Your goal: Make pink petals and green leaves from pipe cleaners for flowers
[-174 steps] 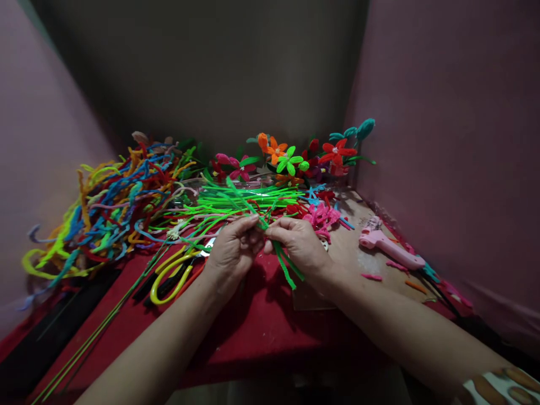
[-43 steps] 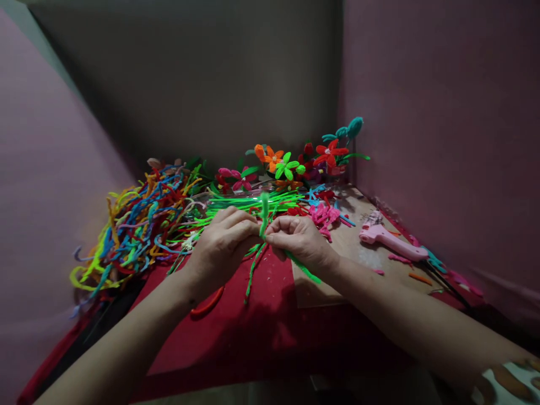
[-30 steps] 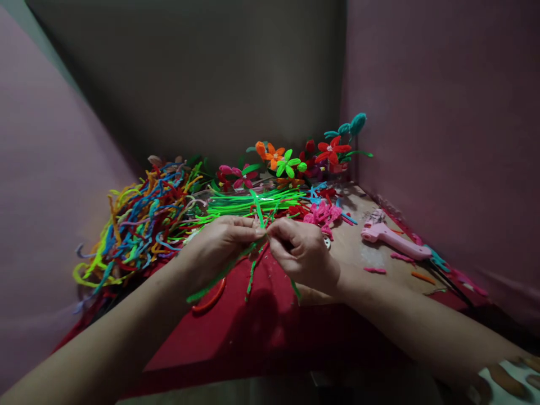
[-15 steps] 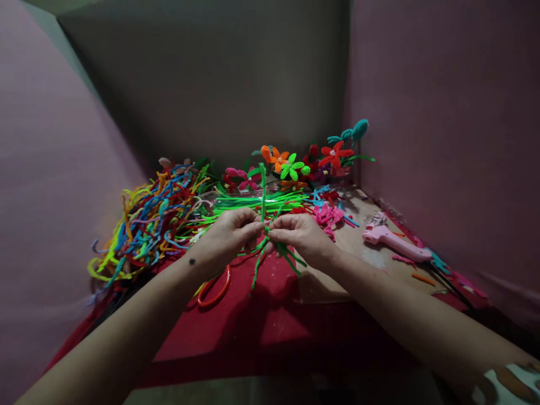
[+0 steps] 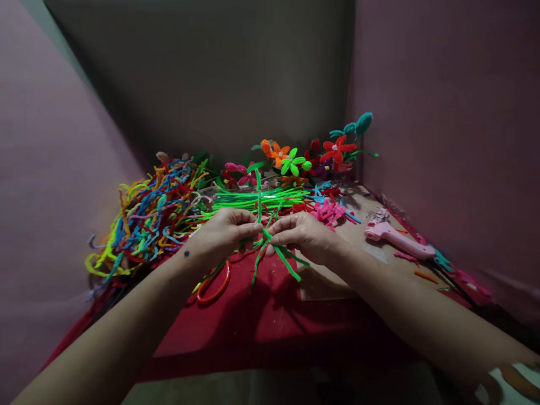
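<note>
Green pipe cleaners (image 5: 287, 264), joined at a middle point with several ends splaying outward, are held up between my two hands over the table. My left hand (image 5: 230, 229) pinches them from the left, thumb against forefinger, and one stem rises straight up beside its fingertips. From the right, my right hand (image 5: 301, 233) pinches close to the same joint, its fingertips almost meeting the left ones. The exact crossing is partly covered by the fingers. Behind the hands lies a bundle of straight bright green pipe cleaners (image 5: 236, 198).
A tangled heap of coloured pipe cleaners (image 5: 145, 219) fills the left side. Finished pipe cleaner flowers (image 5: 291, 163) stand at the back. A pink glue gun (image 5: 399, 239) lies on a cardboard sheet (image 5: 358, 270) at the right. Orange-red scissor handles (image 5: 214, 295) rest on the red cloth (image 5: 202, 337).
The upright green stem has shifted slightly left, and the fingertips have moved a little apart, showing more of the joint. The lower right ends now lie at a different angle.
</note>
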`<state>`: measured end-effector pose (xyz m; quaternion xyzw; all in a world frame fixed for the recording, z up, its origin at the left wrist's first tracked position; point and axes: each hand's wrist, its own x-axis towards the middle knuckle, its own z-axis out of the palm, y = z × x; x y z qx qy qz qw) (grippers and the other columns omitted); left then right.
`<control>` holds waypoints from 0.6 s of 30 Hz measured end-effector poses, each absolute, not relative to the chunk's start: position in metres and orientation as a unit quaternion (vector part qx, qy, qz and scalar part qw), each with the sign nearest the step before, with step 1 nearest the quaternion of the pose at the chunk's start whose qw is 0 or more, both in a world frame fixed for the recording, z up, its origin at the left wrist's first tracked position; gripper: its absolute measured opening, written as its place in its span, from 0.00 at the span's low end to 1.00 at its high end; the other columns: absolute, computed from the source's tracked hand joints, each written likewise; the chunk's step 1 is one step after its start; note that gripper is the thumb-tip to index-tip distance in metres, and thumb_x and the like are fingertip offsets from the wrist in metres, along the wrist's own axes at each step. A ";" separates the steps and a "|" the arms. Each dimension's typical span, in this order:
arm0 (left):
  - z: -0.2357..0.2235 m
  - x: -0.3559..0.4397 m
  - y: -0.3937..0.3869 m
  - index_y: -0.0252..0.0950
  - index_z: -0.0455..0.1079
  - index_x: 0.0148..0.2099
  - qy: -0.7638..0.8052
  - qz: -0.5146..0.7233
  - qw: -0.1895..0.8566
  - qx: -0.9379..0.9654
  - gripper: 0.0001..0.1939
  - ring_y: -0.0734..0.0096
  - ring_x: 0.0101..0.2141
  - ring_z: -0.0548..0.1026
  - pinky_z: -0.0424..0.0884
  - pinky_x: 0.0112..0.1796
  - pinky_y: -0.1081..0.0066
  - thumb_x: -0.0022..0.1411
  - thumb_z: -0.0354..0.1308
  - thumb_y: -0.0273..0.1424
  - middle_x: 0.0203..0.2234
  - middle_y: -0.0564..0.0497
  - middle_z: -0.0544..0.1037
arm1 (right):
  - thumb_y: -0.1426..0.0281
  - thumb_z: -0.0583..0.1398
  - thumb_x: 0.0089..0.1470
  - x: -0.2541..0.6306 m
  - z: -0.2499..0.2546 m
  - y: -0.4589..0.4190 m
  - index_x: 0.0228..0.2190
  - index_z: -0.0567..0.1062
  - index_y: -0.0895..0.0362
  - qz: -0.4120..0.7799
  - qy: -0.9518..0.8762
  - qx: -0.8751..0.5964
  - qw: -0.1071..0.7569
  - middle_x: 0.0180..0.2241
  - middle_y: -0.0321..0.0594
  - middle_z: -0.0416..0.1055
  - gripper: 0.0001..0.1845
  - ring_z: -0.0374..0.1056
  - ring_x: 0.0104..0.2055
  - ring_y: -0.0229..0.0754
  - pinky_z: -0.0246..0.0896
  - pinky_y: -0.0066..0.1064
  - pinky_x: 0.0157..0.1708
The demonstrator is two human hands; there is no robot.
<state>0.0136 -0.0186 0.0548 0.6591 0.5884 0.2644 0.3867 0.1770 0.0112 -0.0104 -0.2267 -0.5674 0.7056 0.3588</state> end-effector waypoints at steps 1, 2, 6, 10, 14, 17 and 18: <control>0.054 0.013 -0.018 0.33 0.65 0.23 0.587 0.267 0.390 0.657 0.13 0.81 0.15 0.58 0.52 0.18 0.76 0.48 0.58 0.37 0.13 0.56 0.64 | 0.76 0.61 0.38 0.177 -0.012 0.012 0.24 0.75 0.62 0.703 -0.567 -0.233 0.361 0.19 0.37 0.72 0.05 0.59 0.18 0.30 0.49 0.23 0.18; 0.054 0.013 -0.018 0.33 0.64 0.23 0.586 0.267 0.397 0.654 0.13 0.81 0.15 0.58 0.52 0.18 0.76 0.48 0.59 0.37 0.13 0.56 0.64 | 0.76 0.61 0.38 0.176 -0.013 0.012 0.24 0.75 0.62 0.700 -0.566 -0.238 0.365 0.19 0.37 0.72 0.04 0.60 0.18 0.30 0.49 0.24 0.19; 0.055 0.014 -0.019 0.33 0.64 0.21 0.577 0.275 0.436 0.634 0.14 0.81 0.16 0.58 0.52 0.19 0.76 0.45 0.61 0.37 0.13 0.56 0.64 | 0.77 0.61 0.38 0.173 -0.017 0.013 0.22 0.73 0.62 0.678 -0.571 -0.247 0.391 0.18 0.35 0.70 0.03 0.59 0.18 0.29 0.50 0.23 0.19; 0.056 0.012 -0.019 0.33 0.64 0.20 0.566 0.280 0.450 0.632 0.12 0.81 0.17 0.59 0.55 0.20 0.76 0.45 0.62 0.34 0.14 0.56 0.64 | 0.74 0.62 0.39 0.172 -0.016 0.010 0.22 0.72 0.61 0.704 -0.548 -0.244 0.380 0.14 0.31 0.65 0.04 0.57 0.15 0.29 0.48 0.23 0.15; 0.054 0.009 -0.016 0.33 0.64 0.20 0.550 0.258 0.461 0.647 0.10 0.82 0.17 0.58 0.53 0.20 0.77 0.45 0.61 0.31 0.14 0.57 0.63 | 0.74 0.62 0.38 0.173 -0.012 0.008 0.21 0.70 0.61 0.740 -0.513 -0.264 0.346 0.13 0.29 0.62 0.05 0.55 0.13 0.28 0.43 0.21 0.12; 0.053 0.007 -0.015 0.33 0.64 0.21 0.531 0.255 0.462 0.663 0.10 0.81 0.18 0.58 0.54 0.21 0.77 0.46 0.60 0.31 0.15 0.57 0.63 | 0.75 0.62 0.37 0.173 -0.009 0.007 0.19 0.69 0.61 0.738 -0.519 -0.268 0.339 0.13 0.29 0.61 0.05 0.52 0.13 0.26 0.39 0.21 0.12; 0.053 0.007 -0.015 0.33 0.64 0.21 0.525 0.251 0.460 0.671 0.10 0.81 0.18 0.59 0.54 0.21 0.77 0.47 0.60 0.31 0.15 0.57 0.63 | 0.75 0.61 0.37 0.173 -0.009 0.006 0.18 0.69 0.61 0.734 -0.523 -0.269 0.338 0.12 0.29 0.60 0.05 0.50 0.12 0.26 0.38 0.22 0.12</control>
